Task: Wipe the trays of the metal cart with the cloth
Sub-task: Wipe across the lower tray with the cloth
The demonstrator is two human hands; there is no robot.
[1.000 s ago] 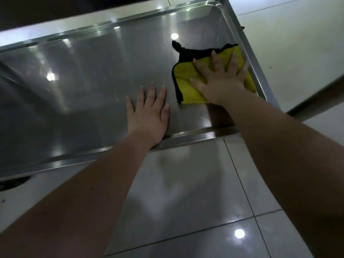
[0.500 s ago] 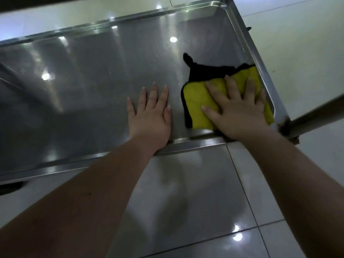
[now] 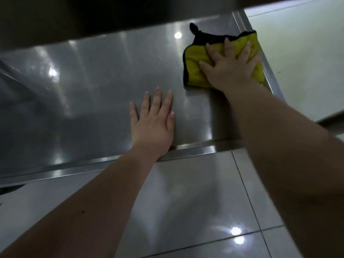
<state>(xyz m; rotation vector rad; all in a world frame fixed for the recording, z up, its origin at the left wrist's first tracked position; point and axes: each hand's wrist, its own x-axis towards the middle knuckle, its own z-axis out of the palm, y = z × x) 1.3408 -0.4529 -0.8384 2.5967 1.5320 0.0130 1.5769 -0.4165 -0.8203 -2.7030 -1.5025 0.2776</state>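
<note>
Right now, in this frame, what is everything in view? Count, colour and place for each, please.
metal tray: one, shiny silver-grey, across the middle of the view.
cloth: one, yellow with black edging, on the tray by its right rim.
floor tiles: several, pale and glossy, below and right of the tray.
dark overhang: one, blackish, above the tray's far side.
left hand: one, flat on the tray near its front rim.
right hand: one, spread flat on the cloth.
</note>
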